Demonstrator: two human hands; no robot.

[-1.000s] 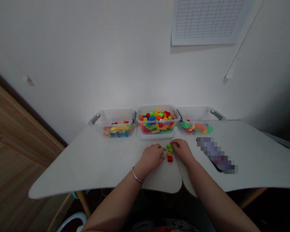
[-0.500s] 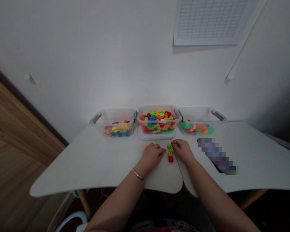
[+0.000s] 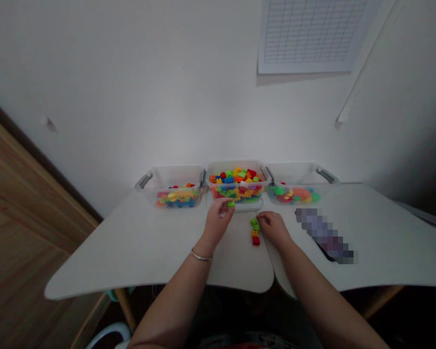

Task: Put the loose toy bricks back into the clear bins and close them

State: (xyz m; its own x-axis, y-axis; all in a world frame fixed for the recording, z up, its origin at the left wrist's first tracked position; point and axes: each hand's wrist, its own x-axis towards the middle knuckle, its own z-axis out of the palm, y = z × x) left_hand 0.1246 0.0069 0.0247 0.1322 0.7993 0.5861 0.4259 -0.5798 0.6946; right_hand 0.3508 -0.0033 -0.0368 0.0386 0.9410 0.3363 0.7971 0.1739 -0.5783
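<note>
A small green toy brick (image 3: 231, 204) is pinched between the thumb and fingers of my left hand (image 3: 217, 220), in front of the middle bin. My right hand (image 3: 275, 228) rests on the table with its fingers drawn together. Its fingertips are at the upper right edge of a green brick piece (image 3: 255, 224), and whether they grip anything is hidden. Below that green piece, in a short row towards me, are a yellow brick (image 3: 255, 233) and a red brick (image 3: 256, 241).
Along the wall stand a left clear bin (image 3: 178, 175), a heaped middle bin (image 3: 236, 166) on a lid (image 3: 249, 208), and a right bin (image 3: 294, 172), all holding colourful pieces. A dark, blurred-out flat object (image 3: 325, 237) lies right on the white table (image 3: 148, 252). A seam divides the tabletop.
My left hand has moved away from the brick row, up and to the left, carrying the green brick. The right hand and the row look unmoved.
</note>
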